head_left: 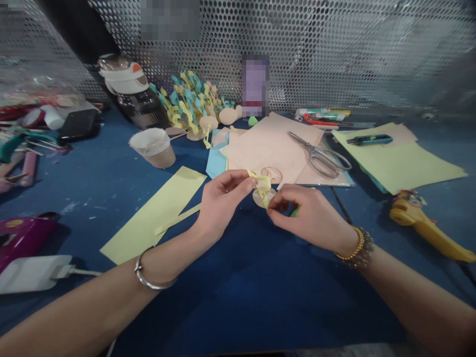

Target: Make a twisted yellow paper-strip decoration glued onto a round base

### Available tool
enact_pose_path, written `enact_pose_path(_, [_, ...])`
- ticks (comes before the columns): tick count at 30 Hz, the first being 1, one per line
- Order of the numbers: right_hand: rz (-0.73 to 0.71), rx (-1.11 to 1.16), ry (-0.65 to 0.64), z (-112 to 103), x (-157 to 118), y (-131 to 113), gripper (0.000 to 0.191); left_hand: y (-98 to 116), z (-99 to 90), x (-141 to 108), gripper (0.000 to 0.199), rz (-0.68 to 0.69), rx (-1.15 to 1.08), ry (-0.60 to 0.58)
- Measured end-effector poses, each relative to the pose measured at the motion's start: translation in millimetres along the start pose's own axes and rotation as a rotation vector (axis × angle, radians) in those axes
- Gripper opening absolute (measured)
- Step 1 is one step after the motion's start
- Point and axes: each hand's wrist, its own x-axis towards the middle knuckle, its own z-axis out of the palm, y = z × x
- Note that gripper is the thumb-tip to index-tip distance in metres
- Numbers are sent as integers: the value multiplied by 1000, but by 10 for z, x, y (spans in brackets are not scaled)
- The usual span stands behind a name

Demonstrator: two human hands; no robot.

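Note:
Between both hands is a folded yellow paper strip (263, 184), bent into a loop with a loose tail. My left hand (226, 198) pinches its upper left end between thumb and fingers. The lower end is pinched by my right hand (305, 210), with a bit of green showing behind those fingers. Just beneath the strip lies a small pale paper disc (260, 197), partly covered. A flat yellow paper sheet (156, 213) rests left of my left hand, with a narrow yellow strip (178, 220) across it. Silver scissors (323, 156) lie on pink paper (256, 148) beyond my hands.
A paper cup (154, 148), a dark bottle (143, 106) and a cluster of curled paper pieces (197, 101) stand at the back left. Yellow paper with a cutter (370, 140) lies right, near a yellow glue gun (427, 225). A white charger (35, 274) sits left.

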Motion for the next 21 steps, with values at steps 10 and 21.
enact_pose_path(10, [27, 10, 22, 2, 9, -5, 6, 0, -19, 17, 10, 11, -4, -9])
enact_pose_path(21, [141, 336, -105, -40, 52, 30, 11, -4, -16, 19, 19, 10, -19, -69])
